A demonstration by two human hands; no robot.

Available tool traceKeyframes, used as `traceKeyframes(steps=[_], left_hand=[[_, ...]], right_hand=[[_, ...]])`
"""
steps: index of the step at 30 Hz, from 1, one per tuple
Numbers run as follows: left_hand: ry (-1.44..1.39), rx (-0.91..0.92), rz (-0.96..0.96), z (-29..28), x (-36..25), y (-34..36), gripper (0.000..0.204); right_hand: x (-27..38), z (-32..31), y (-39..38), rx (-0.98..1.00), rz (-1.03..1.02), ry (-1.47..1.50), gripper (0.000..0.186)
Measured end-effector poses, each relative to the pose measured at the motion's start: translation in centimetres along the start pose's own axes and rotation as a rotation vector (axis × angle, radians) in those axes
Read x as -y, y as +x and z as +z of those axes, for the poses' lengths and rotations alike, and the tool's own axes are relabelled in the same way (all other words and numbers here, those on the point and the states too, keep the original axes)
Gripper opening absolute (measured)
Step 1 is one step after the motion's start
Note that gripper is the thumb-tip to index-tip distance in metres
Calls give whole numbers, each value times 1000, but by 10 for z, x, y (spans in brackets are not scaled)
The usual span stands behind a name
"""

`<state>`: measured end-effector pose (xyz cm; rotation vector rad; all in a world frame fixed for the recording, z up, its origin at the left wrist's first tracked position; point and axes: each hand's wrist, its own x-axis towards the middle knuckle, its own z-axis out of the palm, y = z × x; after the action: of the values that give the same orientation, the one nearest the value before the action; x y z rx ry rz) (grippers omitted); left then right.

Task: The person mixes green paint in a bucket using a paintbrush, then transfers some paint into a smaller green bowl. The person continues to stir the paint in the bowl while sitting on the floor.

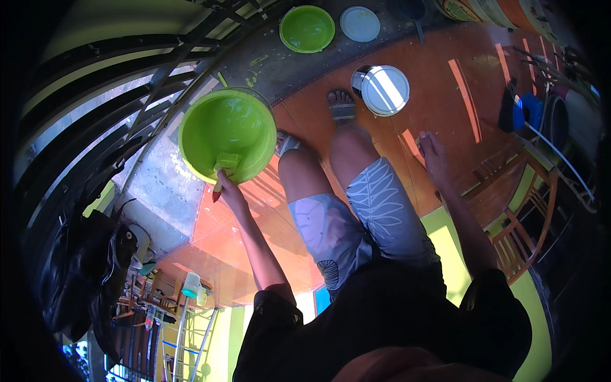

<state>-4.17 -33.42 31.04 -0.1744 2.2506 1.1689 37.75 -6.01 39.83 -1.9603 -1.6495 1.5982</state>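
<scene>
My left hand (230, 191) is closed round the handle of a paintbrush (228, 160) with green-coated bristles and a red handle end. The brush head lies over the near inside of a large lime-green bucket (223, 121), whose inner wall has pale marks. Raised above the tiled floor, to the right of my knees, my right hand (434, 153) has its fingers curled in, and I see nothing in them. Closest to it stands a paint can (385, 90) with a white top crossed by a band of sunlight.
A smaller green tub (307, 30) and a round white lid (359, 24) lie at the far side. Dark metal railings (114, 48) run along the left. A wooden chair (525, 229) stands at the right, and a ladder (188, 337) at the lower left.
</scene>
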Motion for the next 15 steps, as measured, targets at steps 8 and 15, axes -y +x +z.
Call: traceKeyframes(steps=[8, 15], left_hand=[[61, -39, 110, -127, -182, -208, 51], [-70, 25, 286, -167, -258, -345, 48]], right_hand=[[-120, -131, -412, 99, 635, 408, 18], [-168, -139, -497, -81, 676, 687, 19]])
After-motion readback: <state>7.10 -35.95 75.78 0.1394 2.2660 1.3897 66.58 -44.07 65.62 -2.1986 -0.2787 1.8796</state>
